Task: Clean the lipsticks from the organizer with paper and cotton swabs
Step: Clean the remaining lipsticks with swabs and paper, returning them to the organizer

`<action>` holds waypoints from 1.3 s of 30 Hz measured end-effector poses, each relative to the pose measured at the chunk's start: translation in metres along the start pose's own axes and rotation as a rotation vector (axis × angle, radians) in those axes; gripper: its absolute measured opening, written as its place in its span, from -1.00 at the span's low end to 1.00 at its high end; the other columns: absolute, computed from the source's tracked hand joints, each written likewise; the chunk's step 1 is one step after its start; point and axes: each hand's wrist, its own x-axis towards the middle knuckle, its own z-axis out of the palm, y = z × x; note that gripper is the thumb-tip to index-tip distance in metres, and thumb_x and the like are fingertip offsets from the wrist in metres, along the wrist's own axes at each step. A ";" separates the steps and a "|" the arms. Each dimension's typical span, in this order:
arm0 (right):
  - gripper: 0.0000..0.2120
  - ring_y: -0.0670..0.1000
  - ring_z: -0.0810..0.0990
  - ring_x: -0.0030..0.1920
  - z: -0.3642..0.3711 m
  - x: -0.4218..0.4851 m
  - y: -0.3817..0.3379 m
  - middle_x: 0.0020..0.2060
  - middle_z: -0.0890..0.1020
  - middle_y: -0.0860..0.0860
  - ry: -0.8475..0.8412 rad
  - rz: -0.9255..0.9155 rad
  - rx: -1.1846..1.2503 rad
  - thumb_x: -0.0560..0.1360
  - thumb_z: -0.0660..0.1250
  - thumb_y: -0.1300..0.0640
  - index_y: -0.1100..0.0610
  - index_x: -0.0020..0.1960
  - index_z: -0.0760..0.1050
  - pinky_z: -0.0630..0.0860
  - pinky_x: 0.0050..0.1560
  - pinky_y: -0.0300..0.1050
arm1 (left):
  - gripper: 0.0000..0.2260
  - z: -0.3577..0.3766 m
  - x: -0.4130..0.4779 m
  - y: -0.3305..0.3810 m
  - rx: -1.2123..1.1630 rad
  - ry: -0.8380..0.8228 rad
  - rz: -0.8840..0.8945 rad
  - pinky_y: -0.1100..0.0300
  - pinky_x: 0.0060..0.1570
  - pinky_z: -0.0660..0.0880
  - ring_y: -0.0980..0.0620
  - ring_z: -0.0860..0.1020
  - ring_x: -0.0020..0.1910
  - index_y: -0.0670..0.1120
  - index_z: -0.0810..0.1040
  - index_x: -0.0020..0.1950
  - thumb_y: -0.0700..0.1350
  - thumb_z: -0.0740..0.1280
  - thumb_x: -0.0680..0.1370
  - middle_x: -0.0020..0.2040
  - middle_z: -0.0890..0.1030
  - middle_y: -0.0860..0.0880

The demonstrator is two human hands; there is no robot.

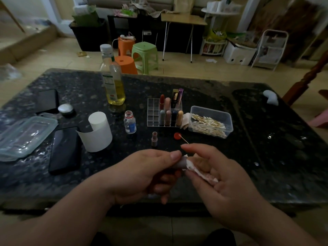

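**Tube end meeting the paper, just in front of the person**

The left hand (142, 174) is wrapping its fingers around a pale lipstick tube (182, 163), thumb lying along the top, so only one short end is showing. The tube's long axis is running roughly left to right, and that bare end is pointing straight into the right hand (221, 178). The right hand is cupping a crumpled, pink-stained piece of paper (197, 170) on half-curled fingers, holding it against the tube's end. Its thumb is arching over the top, and I cannot tell whether it is pressing down.

So the right hand is the nearer one to the part being cleaned. Any wiping, I would judge, is going to depend on turning the tube about that sideways axis while the paper is staying at its tip.

Both hands are working low over the near edge of the dark table (266, 139). The clear organizer (153, 110) is standing well beyond them, slightly to the right, with more lipsticks upright in it. A tub of cotton swabs (229, 121) is sitting just beside it.
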 end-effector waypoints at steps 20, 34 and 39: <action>-0.62 -0.08 0.65 0.12 0.013 0.000 0.009 0.08 0.68 -0.15 -0.035 -0.035 -0.010 0.65 0.27 0.19 -0.15 0.38 0.40 0.58 0.13 -0.09 | -0.41 0.006 -0.003 0.005 0.094 0.242 -0.196 0.25 -0.57 0.27 0.01 0.40 -0.54 -0.06 0.60 -0.26 0.44 0.16 0.50 -0.41 0.45 -0.10; -0.58 0.07 0.73 0.04 0.005 0.020 -0.004 0.01 0.74 0.06 -0.100 0.530 0.648 0.52 0.36 0.37 0.01 0.27 0.45 0.63 -0.04 -0.03 | -0.74 0.011 -0.003 -0.007 0.628 0.470 0.210 0.21 -0.39 0.47 0.20 0.49 -0.42 0.08 0.55 -0.09 0.22 0.21 0.52 -0.32 0.57 0.11; -0.46 0.24 0.69 0.10 -0.002 0.022 -0.001 0.09 0.69 0.24 -0.079 0.642 0.960 0.34 0.34 0.39 0.13 0.31 0.51 0.67 -0.01 0.06 | -0.90 0.007 -0.005 -0.010 1.002 0.477 0.456 0.36 -0.20 0.52 0.23 0.58 -0.12 0.25 0.41 0.02 0.02 0.26 0.63 -0.02 0.56 0.30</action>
